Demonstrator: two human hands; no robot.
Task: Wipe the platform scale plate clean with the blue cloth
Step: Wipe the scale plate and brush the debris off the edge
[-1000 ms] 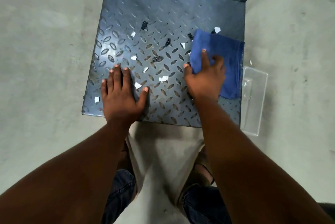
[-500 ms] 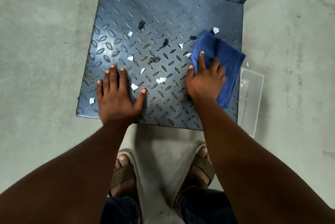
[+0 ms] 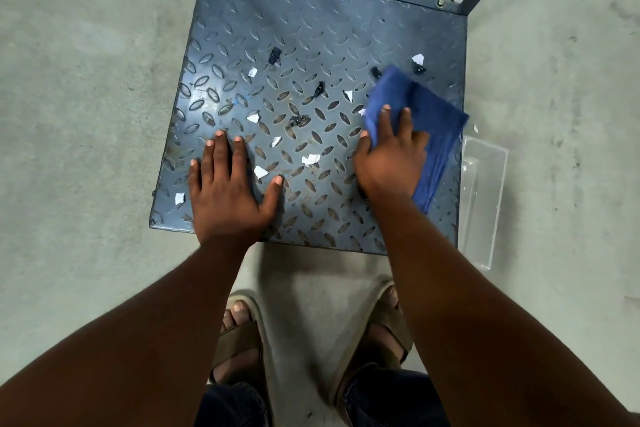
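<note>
Grey concrete floor [image 3: 86, 115] on the far left. Grey-blue steel platform scale plate with raised diamond tread [image 3: 311, 28] sits centre, bolted rail posts along its far edge. Left hand [image 3: 228, 191] lies flat, palm down, on the plate's near-left part, fingers straight and spread, thumb out to the right, gripping nothing. A torn white paper scrap [image 3: 179, 198] lies just left of that hand near the plate edge; another white scrap [image 3: 260, 172] lies between index finger and thumb. More white scraps and small black crumpled bits [image 3: 274, 55] are scattered over the plate's middle. Right hand [image 3: 389, 163] presses down on the folded blue cloth [image 3: 433, 122], fingers slightly curled over its left side, thumb at the cloth's left edge; a firm grasp or just pressing, cannot tell. Cloth lies on the plate's right part, its right corner reaching the plate's right edge. Clear rectangular plastic container [image 3: 485, 205] sits on the floor just beside the plate's right edge. Brown sandals [image 3: 239, 340] on the feet below.
</note>
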